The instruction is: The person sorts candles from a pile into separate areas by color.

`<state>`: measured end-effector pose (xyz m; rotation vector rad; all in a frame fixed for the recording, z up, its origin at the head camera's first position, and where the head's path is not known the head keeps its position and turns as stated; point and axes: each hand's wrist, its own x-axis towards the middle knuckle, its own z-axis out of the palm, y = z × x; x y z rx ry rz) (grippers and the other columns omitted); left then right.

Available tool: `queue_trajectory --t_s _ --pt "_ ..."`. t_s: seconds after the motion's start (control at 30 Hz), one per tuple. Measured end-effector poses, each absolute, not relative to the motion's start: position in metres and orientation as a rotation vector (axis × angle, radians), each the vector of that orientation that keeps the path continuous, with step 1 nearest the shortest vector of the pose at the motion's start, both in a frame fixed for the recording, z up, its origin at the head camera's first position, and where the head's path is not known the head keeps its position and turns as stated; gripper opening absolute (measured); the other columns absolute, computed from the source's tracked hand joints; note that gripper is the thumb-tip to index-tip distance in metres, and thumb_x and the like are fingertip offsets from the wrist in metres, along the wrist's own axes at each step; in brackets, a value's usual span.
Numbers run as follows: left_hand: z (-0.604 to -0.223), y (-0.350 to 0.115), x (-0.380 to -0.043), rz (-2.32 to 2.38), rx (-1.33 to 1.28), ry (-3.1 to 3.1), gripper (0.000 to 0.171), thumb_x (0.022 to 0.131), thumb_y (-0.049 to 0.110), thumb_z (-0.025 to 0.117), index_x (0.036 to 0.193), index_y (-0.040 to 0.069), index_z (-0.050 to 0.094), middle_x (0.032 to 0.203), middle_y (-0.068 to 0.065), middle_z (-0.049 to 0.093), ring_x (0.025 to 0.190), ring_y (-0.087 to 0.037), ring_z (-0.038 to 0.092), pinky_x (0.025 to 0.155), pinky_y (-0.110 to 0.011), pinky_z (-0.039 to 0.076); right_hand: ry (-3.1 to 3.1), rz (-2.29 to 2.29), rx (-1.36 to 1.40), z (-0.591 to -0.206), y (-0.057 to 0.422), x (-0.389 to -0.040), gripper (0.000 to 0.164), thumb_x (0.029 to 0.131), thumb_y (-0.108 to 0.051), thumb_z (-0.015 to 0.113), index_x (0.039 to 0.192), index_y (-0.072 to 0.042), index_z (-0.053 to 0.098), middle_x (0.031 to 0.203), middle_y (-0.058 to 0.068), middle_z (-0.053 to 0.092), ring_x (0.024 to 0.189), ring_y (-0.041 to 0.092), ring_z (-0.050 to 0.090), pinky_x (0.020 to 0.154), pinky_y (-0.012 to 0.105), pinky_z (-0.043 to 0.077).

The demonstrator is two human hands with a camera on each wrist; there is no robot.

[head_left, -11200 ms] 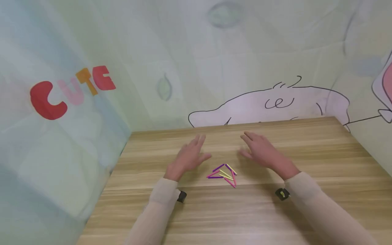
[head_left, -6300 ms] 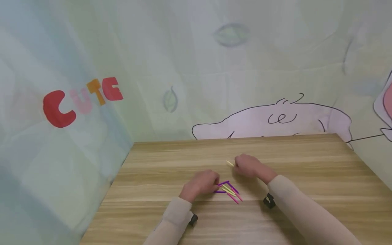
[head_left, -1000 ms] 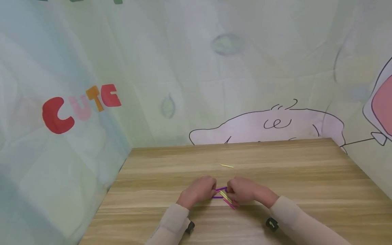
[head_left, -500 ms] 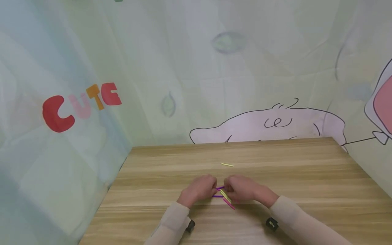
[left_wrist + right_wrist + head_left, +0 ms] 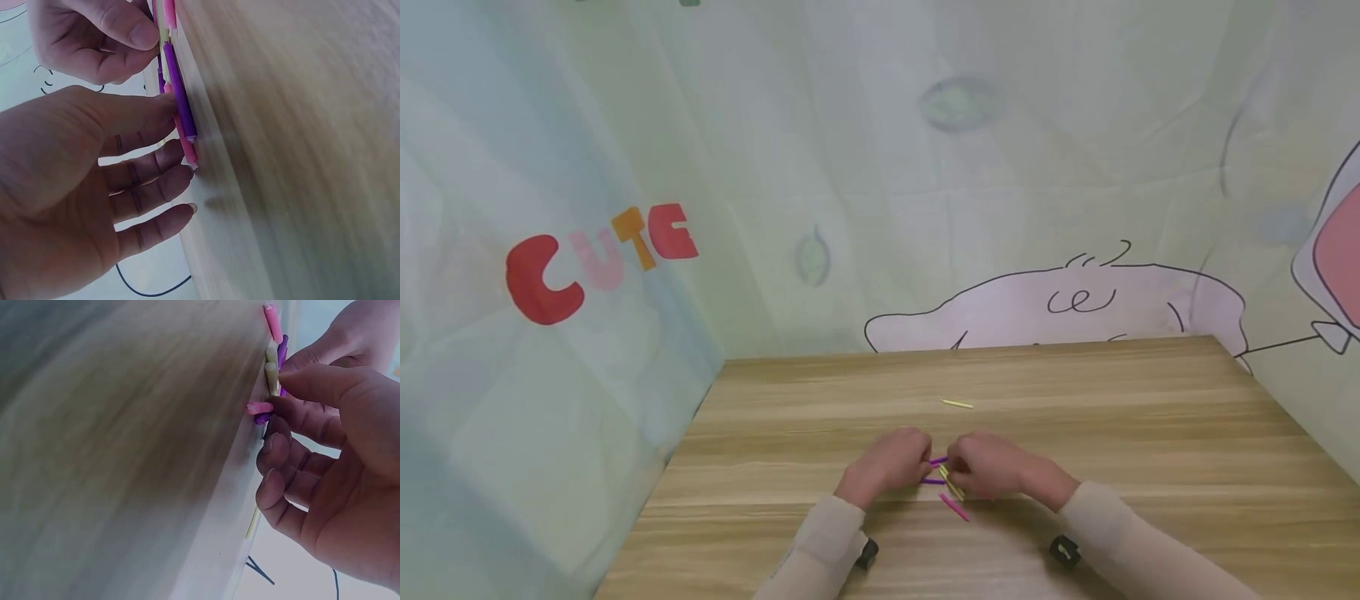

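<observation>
Several small purple, pink and yellow sticks lie in a loose cluster between the two hands. My left hand (image 5: 891,460) has thumb and forefinger pinching a pink stick (image 5: 188,150), beside a purple stick (image 5: 179,94) in the left wrist view; its other fingers are loosely bent. My right hand (image 5: 988,465) pinches at a yellow stick (image 5: 272,376) with thumb and forefinger. Just below those fingertips, pink (image 5: 259,407) and purple (image 5: 263,419) stick ends poke out. The right hand hides part of the cluster from the head view.
One yellow stick (image 5: 957,404) lies apart, farther back on the wooden table (image 5: 790,425). A separate pink stick (image 5: 953,507) is in front of the cluster. A printed cloth (image 5: 775,167) hangs along the table's back and left sides.
A yellow stick was carried from the cluster and laid farther back. Both hands then came in at the cluster. In the last half second, the front pink stick has shifted slightly toward the person and left.
</observation>
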<state>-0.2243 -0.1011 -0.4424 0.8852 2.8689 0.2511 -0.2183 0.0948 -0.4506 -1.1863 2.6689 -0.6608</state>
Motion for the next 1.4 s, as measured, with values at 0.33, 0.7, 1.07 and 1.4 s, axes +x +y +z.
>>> queue_trajectory --t_s 0.33,0.7,1.07,1.4 --pt "-0.442 -0.104 -0.224 0.297 0.849 2.851 0.012 0.091 0.017 0.069 0.081 0.013 0.063 0.073 0.006 0.054 0.064 -0.009 0.051 0.060 -0.024 0.045 2.701 -0.615 -1.162 -0.451 0.093 -0.217 0.024 0.087 -0.009 0.067 0.069 -0.018 0.055 0.066 -0.010 0.047 0.057 0.004 0.043 0.054 0.023 0.040" --pt "-0.436 -0.114 -0.221 0.319 0.833 2.861 0.013 0.089 0.016 0.069 0.079 0.013 0.061 0.072 0.006 0.054 0.063 -0.010 0.051 0.060 -0.027 0.045 2.710 -0.619 -1.103 -0.456 0.087 -0.213 0.025 0.087 -0.012 0.069 0.068 -0.018 0.052 0.063 -0.009 0.048 0.050 0.003 0.043 0.048 0.023 0.039" --pt "-0.431 -0.131 -0.220 0.336 0.760 2.885 0.016 0.091 0.016 0.068 0.078 0.013 0.058 0.070 0.005 0.052 0.063 -0.011 0.050 0.060 -0.029 0.044 2.715 -0.599 -1.114 -0.450 0.088 -0.211 0.028 0.085 -0.010 0.068 0.065 -0.018 0.051 0.058 -0.009 0.047 0.044 0.003 0.042 0.045 0.022 0.038" --pt "-0.437 -0.164 -0.219 0.402 0.671 2.927 0.022 0.095 0.017 0.066 0.077 0.014 0.054 0.069 0.004 0.049 0.062 -0.011 0.046 0.058 -0.030 0.042 2.756 -0.536 -1.173 -0.452 0.089 -0.212 0.032 0.085 -0.011 0.066 0.061 -0.019 0.046 0.055 -0.011 0.041 0.046 0.002 0.037 0.045 0.022 0.034"
